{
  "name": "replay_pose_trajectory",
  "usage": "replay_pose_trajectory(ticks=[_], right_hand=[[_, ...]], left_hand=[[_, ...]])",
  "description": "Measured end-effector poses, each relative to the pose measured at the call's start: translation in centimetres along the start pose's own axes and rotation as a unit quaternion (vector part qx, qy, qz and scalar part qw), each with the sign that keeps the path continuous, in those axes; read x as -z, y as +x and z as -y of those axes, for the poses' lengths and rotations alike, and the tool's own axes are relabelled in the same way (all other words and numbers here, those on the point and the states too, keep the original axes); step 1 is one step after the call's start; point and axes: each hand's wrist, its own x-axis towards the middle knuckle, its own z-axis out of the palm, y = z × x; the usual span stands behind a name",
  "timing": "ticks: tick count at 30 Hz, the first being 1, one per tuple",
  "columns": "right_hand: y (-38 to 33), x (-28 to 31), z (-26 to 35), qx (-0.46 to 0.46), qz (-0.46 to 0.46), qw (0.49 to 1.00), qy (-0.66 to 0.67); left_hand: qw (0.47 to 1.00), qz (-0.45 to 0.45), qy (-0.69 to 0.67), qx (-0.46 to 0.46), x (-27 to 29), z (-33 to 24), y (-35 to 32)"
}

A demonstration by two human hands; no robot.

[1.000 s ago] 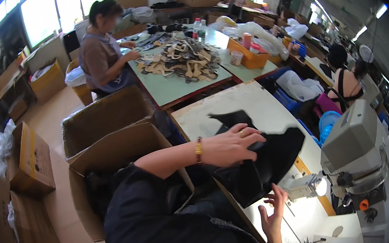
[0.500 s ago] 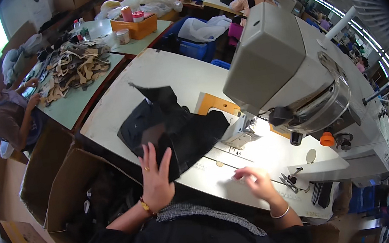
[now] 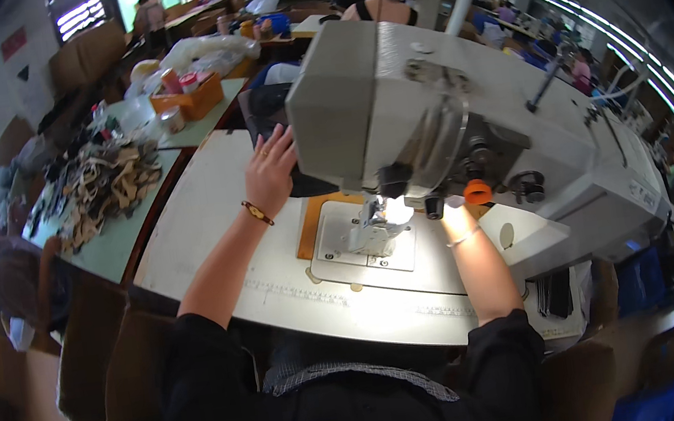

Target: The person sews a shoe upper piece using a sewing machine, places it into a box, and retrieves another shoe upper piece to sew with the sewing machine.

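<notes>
The sewing machine [image 3: 339, 99] fills the middle right, its lit needle area above a metal plate [image 3: 330, 254] in the white table [image 3: 203, 228]. My left hand [image 3: 270, 168] reaches to the far side, left of the machine head, fingers stretched out at the black cut pieces [image 3: 265, 105]. Part of that black material is hidden behind the machine head. My right hand [image 3: 457, 213] reaches under the machine arm, right of the needle area; its fingers are hidden there.
A stack of dark strips [image 3: 554, 294] lies at the table's right end. On a green table [image 3: 124, 238] at left sits a heap of cut scraps [image 3: 107, 181], with a co-worker [image 3: 6, 254] beside it. An orange bin [image 3: 199, 101] stands behind. Cardboard boxes [image 3: 111, 368] flank me at left.
The black pieces have gone from the table's near left to the far side behind the machine head, my left hand with them. My right hand has moved forward under the machine. The view has shifted.
</notes>
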Motion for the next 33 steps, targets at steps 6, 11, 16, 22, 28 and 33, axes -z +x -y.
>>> replay_pose_trajectory(ticks=[6,11,16,22,28,33], right_hand=[[2.3,-1.6,0.5,-0.026,-0.006,0.994,0.11],[2.7,-0.4,-0.1,-0.061,0.047,0.977,0.199],[1.9,0.0,-1.0,-0.105,0.106,0.945,0.292],[3.8,-2.2,-0.4,-0.127,0.169,0.892,0.4],[3.7,-2.7,0.6,0.172,0.139,0.952,0.211],[1.9,-0.8,0.4,0.179,0.266,0.946,0.042]], left_hand=[[0.992,-0.051,-0.079,-0.085,-3.5,-6.1,-0.5],[0.988,-0.016,-0.081,-0.131,-0.7,-8.1,-1.7],[0.987,0.036,-0.099,-0.124,1.1,-9.4,-1.8],[0.983,0.114,-0.079,-0.121,3.9,-11.4,-1.7],[0.984,0.118,-0.019,-0.133,6.4,-13.8,-2.0],[0.987,0.112,-0.019,-0.118,6.9,-14.7,-2.7]])
